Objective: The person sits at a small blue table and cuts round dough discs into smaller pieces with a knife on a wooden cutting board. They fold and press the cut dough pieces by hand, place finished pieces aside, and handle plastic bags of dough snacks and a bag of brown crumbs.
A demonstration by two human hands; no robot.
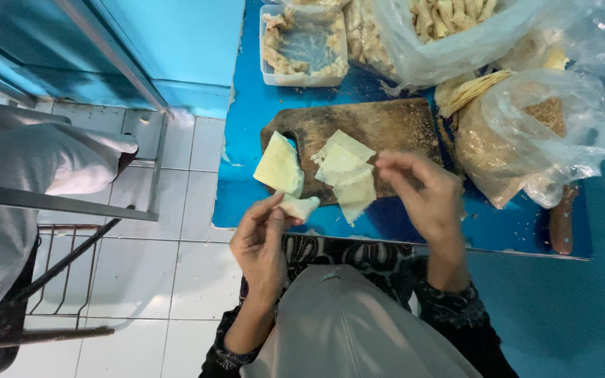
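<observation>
Left fingers (269, 210) pinch a folded wrapper (298, 206); right fingers (397, 168) loose; tub (304, 75) holds rolled pieces.

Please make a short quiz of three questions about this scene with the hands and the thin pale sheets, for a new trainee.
1. True or false: the left hand holds a small folded piece of pale wrapper.
2. Where do the flat pale sheets lie? A) in the clear plastic tub B) on the wooden board C) on the tiled floor
3. Fill in: the right hand is above the near edge of the board, with its fingertips close to the ______.

Key
1. True; it is pinched in the finger grip.
2. B; one more sheet overhangs the board's left end.
3. Sheets; I cannot tell whether it touches them.
</observation>
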